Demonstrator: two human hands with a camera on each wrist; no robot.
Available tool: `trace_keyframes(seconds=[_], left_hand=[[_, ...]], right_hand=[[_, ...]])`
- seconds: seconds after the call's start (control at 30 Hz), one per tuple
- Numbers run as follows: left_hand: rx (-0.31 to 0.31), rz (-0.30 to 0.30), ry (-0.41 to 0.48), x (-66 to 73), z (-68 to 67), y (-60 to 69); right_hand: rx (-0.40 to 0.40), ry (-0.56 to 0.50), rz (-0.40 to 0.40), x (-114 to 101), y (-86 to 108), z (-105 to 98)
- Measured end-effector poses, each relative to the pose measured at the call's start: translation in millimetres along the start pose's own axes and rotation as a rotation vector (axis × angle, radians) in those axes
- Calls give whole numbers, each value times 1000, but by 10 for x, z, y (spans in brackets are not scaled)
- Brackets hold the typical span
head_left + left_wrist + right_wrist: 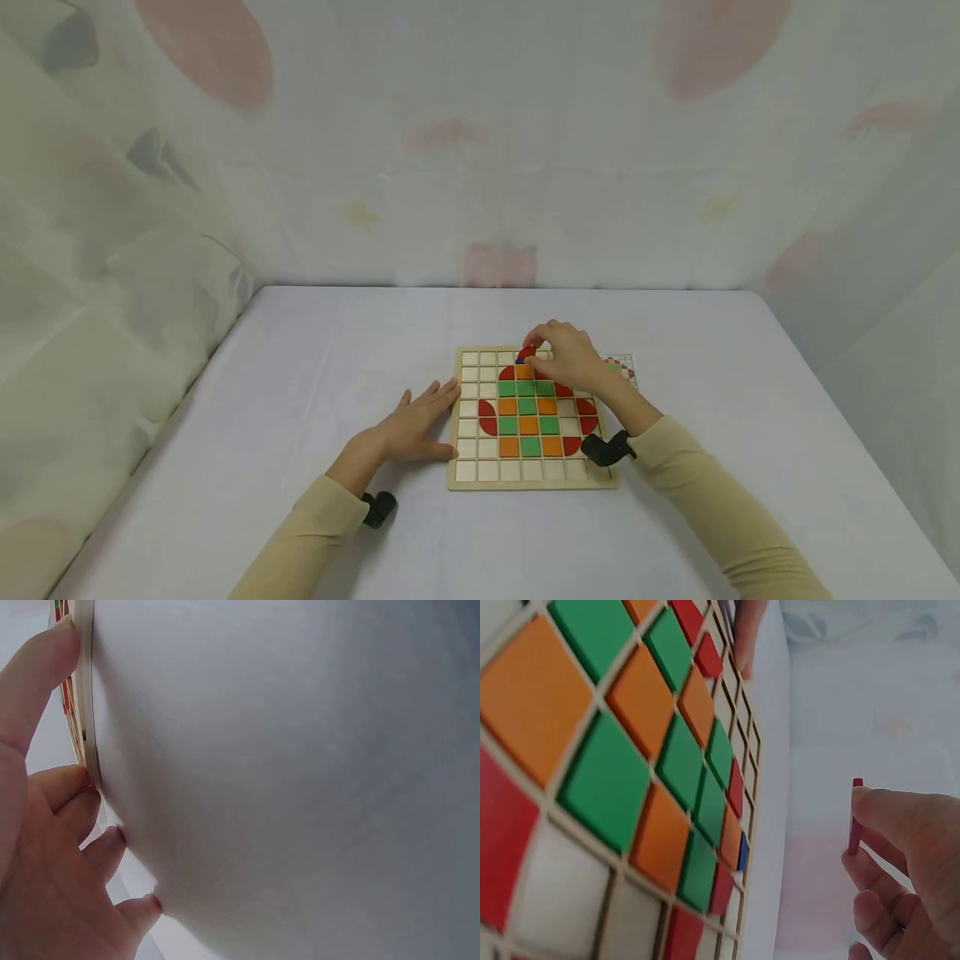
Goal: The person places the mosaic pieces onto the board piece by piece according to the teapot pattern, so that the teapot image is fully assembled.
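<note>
A wooden grid board (532, 485) lies on the table with orange, green and red tiles in its cells. My right hand (572, 358) is over the board's far side, pinching a small red tile (856, 825) between thumb and fingers. That tile shows edge-on in the right wrist view, apart from the board. Near the far edge a blue tile (742, 851) sits beside an orange tile (524, 372). With fingers spread, my left hand (417, 425) rests by the board's left edge, and its thumb (52, 656) and a fingertip touch that edge.
A printed pattern card (628, 364) lies just right of the board, partly hidden by the right forearm. The white-covered table (337, 333) extends around the board, with patterned cloth (480, 167) hanging behind it and at both sides.
</note>
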State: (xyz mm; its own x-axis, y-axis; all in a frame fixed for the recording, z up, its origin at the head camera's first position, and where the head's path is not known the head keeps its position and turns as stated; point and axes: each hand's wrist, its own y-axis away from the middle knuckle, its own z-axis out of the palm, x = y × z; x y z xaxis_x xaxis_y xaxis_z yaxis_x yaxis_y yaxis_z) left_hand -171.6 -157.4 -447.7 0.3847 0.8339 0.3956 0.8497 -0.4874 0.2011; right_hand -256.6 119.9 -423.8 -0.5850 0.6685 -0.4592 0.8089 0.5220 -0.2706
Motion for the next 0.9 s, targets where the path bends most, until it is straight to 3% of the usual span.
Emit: trace_keyframes(seconds=[0.2, 0.4, 0.73, 0.9], left_hand=[[0, -7, 8, 21, -15, -2], [-6, -13, 2, 28, -34, -1], [1, -3, -4, 29, -41, -3], [-4, 1, -8, 34, -38, 6]], right_hand=[[-36, 11, -73, -206, -1, 188], [-107, 0, -48, -366, -46, 374], [-147, -8, -88, -485, -54, 592], [-157, 36, -120, -521, -47, 667]])
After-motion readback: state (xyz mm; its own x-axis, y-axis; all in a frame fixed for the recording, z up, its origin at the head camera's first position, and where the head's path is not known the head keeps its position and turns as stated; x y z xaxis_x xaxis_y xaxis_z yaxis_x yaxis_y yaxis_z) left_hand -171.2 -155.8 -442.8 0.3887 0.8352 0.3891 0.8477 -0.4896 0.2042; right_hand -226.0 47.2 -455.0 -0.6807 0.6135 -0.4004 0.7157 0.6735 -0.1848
